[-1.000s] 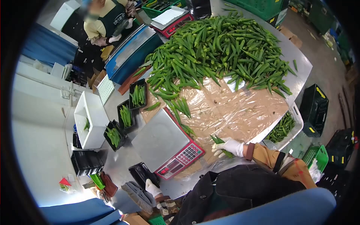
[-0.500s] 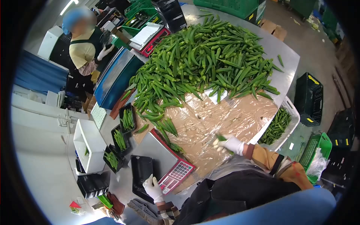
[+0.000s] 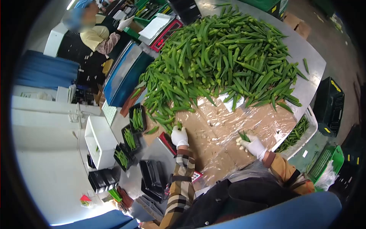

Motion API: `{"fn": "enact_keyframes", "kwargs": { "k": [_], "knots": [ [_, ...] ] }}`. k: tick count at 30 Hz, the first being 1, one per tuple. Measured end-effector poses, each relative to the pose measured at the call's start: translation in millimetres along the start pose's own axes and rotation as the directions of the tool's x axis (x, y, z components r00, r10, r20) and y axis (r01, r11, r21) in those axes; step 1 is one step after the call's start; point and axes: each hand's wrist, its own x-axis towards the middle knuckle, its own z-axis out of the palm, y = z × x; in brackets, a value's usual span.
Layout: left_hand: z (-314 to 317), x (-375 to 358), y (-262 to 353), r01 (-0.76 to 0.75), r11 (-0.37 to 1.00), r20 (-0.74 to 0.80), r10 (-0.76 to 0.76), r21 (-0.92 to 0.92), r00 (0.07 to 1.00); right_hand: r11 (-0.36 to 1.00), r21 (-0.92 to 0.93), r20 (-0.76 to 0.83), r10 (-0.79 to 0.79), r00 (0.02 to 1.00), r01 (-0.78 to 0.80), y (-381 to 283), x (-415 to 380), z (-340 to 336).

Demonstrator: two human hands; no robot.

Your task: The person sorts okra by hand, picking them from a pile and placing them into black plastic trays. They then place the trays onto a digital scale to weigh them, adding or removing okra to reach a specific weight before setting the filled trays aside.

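Note:
My left hand (image 3: 179, 136), in a white glove, reaches over the red-edged scale (image 3: 164, 147) to the near edge of the okra heap (image 3: 217, 57). Its fingers are closed around okra pods (image 3: 179, 124), mostly hidden by the hand. My right hand (image 3: 254, 147), also gloved, is closed on an okra pod (image 3: 243, 135) above the plastic-covered cardboard (image 3: 221, 152). A black tray (image 3: 151, 173) sits at the scale's left side, with more black plastic below it. My left sleeve covers most of the scale's keypad.
Three black trays of okra (image 3: 130, 139) stand left of the scale. A white crate of okra (image 3: 313, 131) is at the right, beside a dark crate (image 3: 328, 107). Across the table are a second scale (image 3: 167, 34), a blue bin (image 3: 126, 76) and another person (image 3: 99, 38).
My left hand has left the black tray and moved up and across to the okra near the scale. The tray now lies against the scale. My right hand still holds its pod.

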Motion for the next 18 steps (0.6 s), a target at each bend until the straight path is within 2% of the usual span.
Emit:
{"fn": "enact_keyframes", "kwargs": {
  "k": [2, 4, 5, 6, 7, 8, 9, 10, 11, 12, 14, 16, 18],
  "knots": [
    [3, 5, 11, 0.065, 0.975, -0.011, -0.064, 0.213, 0.998, 1.0, 0.001, -0.014, -0.009, 1.0, 0.009, -16, -8, -9],
    [5, 12, 13, -0.073, 0.979, 0.09, 0.057, 0.19, 0.994, 0.996, 0.05, -0.047, -0.067, 0.997, 0.07, -30, -11, -21],
    [-3, 4, 36, -0.097, 0.988, 0.169, 0.117, -0.118, 0.979, 0.995, 0.01, -0.101, -0.095, 0.99, 0.096, -37, -9, -31],
    [-13, -13, 63, -0.08, 0.907, 0.233, 0.19, -0.414, 0.954, 0.987, 0.047, -0.184, -0.141, 0.973, 0.152, -56, -10, -41],
    [-23, -32, 97, -0.143, 0.831, 0.268, 0.329, -0.538, 0.905, 0.978, 0.058, -0.212, -0.186, 0.96, 0.202, -72, -7, -57],
    [-28, -52, 132, -0.184, 0.732, 0.28, 0.462, -0.656, 0.842, 0.96, 0.004, -0.366, -0.258, 0.894, 0.279, -95, -7, -67],
    [-25, -74, 159, -0.116, 0.673, 0.4, 0.559, -0.731, 0.726, 0.927, -0.032, -0.441, -0.349, 0.827, 0.374, -131, -13, -77],
    [-24, -93, 184, -0.03, 0.615, 0.486, 0.65, -0.788, 0.584, 0.757, -0.313, -0.494, -0.645, 0.583, 0.573, -144, -5, -94],
    [-36, -105, 212, 0.0, 0.577, 0.517, 0.731, -0.817, 0.446, 0.817, -0.123, -0.552, -0.528, 0.646, 0.563, -177, -19, -104],
    [-43, -107, 237, 0.034, 0.54, 0.525, 0.799, -0.841, 0.295, 0.763, -0.224, -0.588, -0.602, 0.54, 0.607, -194, -20, -117],
    [-32, -78, 271, -0.2, 0.374, 0.291, 0.891, -0.906, 0.347, 0.65, -0.361, -0.541, -0.73, 0.417, 0.669, -224, -17, -137],
    [-35, -29, 309, -0.392, 0.418, 0.198, 0.849, -0.82, 0.491, 0.784, -0.325, -0.534, -0.614, 0.581, 0.529, -259, -10, -140],
    [-38, 13, 346, -0.552, 0.41, 0.019, 0.815, -0.726, 0.58, 0.773, -0.253, -0.467, -0.625, 0.626, 0.582, -255, 49, -159]
  ]
}}
